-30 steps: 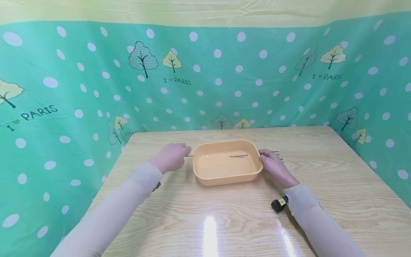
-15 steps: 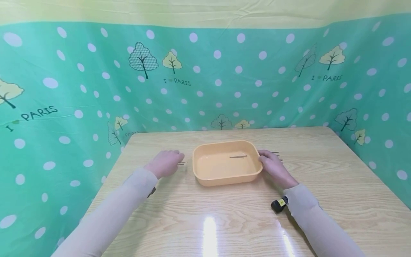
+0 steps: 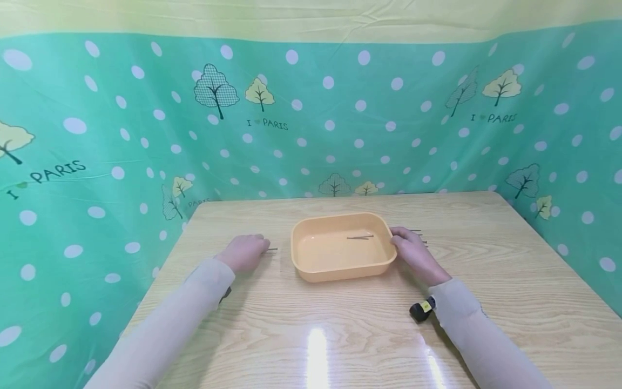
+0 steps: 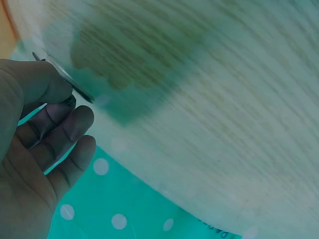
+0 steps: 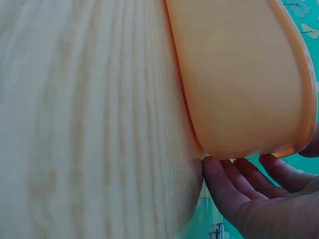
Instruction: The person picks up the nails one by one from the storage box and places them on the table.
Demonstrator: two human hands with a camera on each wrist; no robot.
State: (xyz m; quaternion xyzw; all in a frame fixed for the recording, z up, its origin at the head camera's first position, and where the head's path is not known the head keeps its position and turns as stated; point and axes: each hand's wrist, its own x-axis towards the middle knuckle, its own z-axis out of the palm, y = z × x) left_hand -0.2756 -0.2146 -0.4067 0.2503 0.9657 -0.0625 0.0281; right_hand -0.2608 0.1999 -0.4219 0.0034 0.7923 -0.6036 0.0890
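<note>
To the left of the orange plastic basin, low over the table, my left hand pinches a thin dark nail between thumb and forefinger. In the left wrist view, the nail juts out past the thumb, and the other fingers are loosely bent. My right hand holds the basin by its right end. Its fingertips press on the outer wall, with the thumb up at the rim. A few nails lie crossed inside the basin.
Several more nails lie on the table just beyond the right hand, partly hidden by it. The wood-grain table ends at a green dotted curtain on the back and both sides.
My left hand has drawn back leftward and down from the basin's left rim. Two nail ends showed at its fingers half a second ago; one shows now. The right hand and basin stay put.
</note>
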